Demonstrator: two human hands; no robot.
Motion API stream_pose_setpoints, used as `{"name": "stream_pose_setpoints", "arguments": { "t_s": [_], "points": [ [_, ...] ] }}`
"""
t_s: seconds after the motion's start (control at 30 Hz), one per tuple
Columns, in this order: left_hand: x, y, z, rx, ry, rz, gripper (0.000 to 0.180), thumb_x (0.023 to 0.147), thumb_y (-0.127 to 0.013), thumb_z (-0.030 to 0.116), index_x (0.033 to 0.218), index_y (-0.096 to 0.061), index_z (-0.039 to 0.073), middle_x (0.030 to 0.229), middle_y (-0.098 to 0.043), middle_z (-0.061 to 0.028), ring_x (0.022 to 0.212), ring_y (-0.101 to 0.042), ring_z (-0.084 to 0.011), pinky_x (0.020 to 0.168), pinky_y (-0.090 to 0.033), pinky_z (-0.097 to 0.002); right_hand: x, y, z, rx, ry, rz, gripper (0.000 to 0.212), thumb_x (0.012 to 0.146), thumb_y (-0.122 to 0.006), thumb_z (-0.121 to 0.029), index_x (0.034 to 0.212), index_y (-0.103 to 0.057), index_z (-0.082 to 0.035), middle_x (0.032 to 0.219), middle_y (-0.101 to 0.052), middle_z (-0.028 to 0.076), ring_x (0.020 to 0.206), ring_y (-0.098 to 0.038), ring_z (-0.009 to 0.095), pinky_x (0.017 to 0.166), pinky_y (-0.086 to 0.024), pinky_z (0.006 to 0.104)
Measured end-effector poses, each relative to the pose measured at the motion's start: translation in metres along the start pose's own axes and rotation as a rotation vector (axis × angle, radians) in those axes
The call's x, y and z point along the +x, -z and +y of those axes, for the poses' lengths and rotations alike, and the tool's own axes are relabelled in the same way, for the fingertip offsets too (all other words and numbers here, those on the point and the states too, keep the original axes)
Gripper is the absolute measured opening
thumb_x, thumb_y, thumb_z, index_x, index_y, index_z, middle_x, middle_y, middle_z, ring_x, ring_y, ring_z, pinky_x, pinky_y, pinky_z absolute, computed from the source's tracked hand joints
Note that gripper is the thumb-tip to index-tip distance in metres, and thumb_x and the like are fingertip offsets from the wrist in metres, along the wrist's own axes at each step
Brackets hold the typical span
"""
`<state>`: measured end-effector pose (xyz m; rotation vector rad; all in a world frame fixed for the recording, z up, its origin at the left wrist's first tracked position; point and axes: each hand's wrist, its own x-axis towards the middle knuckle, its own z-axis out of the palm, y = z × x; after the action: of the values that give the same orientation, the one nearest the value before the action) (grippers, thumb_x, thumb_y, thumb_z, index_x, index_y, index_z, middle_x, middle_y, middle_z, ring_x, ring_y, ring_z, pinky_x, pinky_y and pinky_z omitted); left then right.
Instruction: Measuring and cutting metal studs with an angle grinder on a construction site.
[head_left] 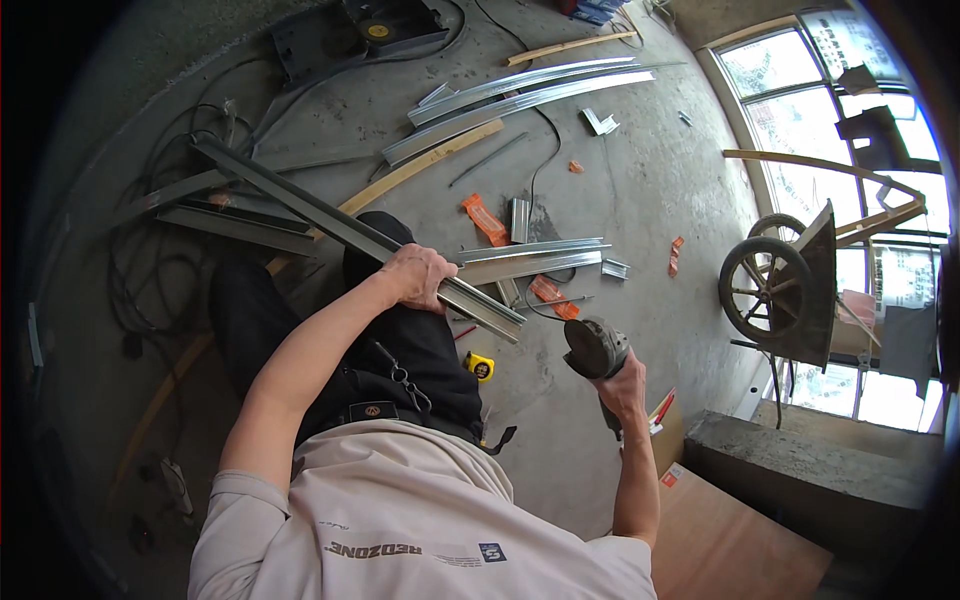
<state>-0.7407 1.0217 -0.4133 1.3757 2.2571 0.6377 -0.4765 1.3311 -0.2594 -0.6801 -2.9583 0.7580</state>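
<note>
The space is floored with bare concrete and lit on the right by a large, many-paned window. In front of it a two-wheeled cart with wooden handles is seen. At the lower right, a reddish-brown wooden board is laid next to a low concrete ledge. A long grey metal channel is held slantwise above the person's dark-trousered legs, its near end pointed toward the right. Farther off, two long silvery profiles are laid roughly side by side, with a pale wooden strip placed near them. At the upper left, a dark case is set among loose cables. Shorter profiles are strewn ahead of the person. A dark power tool is gripped in the closed right hand, its head kept near the channel's end but apart from it. The channel is clasped from above by the left hand. Orange wrappers are scattered about, and a yellow tape measure is left beside the thigh. A small bent metal offcut is seen farthest out.
</note>
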Motion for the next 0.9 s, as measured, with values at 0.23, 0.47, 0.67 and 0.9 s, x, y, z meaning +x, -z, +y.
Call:
{"name": "stream_pose_setpoints", "arguments": {
  "t_s": [0.23, 0.47, 0.67, 0.9],
  "points": [
    [-0.003, -0.002, 0.0, 0.016, -0.011, 0.077, 0.047, 0.068, -0.082, 0.05, 0.095, -0.074, 0.012, 0.093, -0.076, -0.0155, 0.096, -0.074, -0.0361, 0.088, -0.059, -0.0456, 0.027, 0.009, -0.029, -0.476, 0.191, -0.129, 0.05, 0.071, -0.088, -0.019, 0.111, -0.062, -0.006, 0.099, -0.073, 0.015, 0.091, -0.071, 0.039, 0.077, -0.056, 0.047],
    [-0.006, -0.004, 0.001, 0.011, -0.038, 0.149, 0.044, 0.068, -0.082, 0.047, 0.09, -0.072, 0.011, 0.091, -0.074, -0.0133, 0.094, -0.072, -0.0344, 0.088, -0.058, -0.0441, 0.04, -0.006, -0.035, -0.599, 0.302, -0.166, 0.049, 0.071, -0.085, -0.019, 0.112, -0.062, -0.006, 0.102, -0.071, 0.013, 0.099, -0.07, 0.033, 0.08, -0.058, 0.0451],
    [-0.004, -0.005, 0.0, 0.015, -0.04, 0.138, 0.044, 0.069, -0.082, 0.048, 0.09, -0.072, 0.011, 0.093, -0.074, -0.0113, 0.096, -0.072, -0.033, 0.09, -0.057, -0.0435, 0.047, -0.013, -0.028, -0.615, 0.326, -0.162, 0.048, 0.072, -0.083, -0.018, 0.112, -0.062, -0.006, 0.101, -0.07, 0.012, 0.098, -0.07, 0.033, 0.079, -0.058, 0.0452],
    [-0.001, -0.005, -0.003, 0.005, -0.05, 0.113, 0.046, 0.07, -0.082, 0.051, 0.09, -0.072, 0.012, 0.094, -0.074, -0.0106, 0.097, -0.071, -0.0326, 0.091, -0.056, -0.0436, 0.049, -0.021, -0.018, -0.63, 0.305, -0.155, 0.049, 0.072, -0.084, -0.019, 0.113, -0.061, -0.005, 0.103, -0.071, 0.013, 0.1, -0.071, 0.033, 0.079, -0.058, 0.0458]
  ]
}}
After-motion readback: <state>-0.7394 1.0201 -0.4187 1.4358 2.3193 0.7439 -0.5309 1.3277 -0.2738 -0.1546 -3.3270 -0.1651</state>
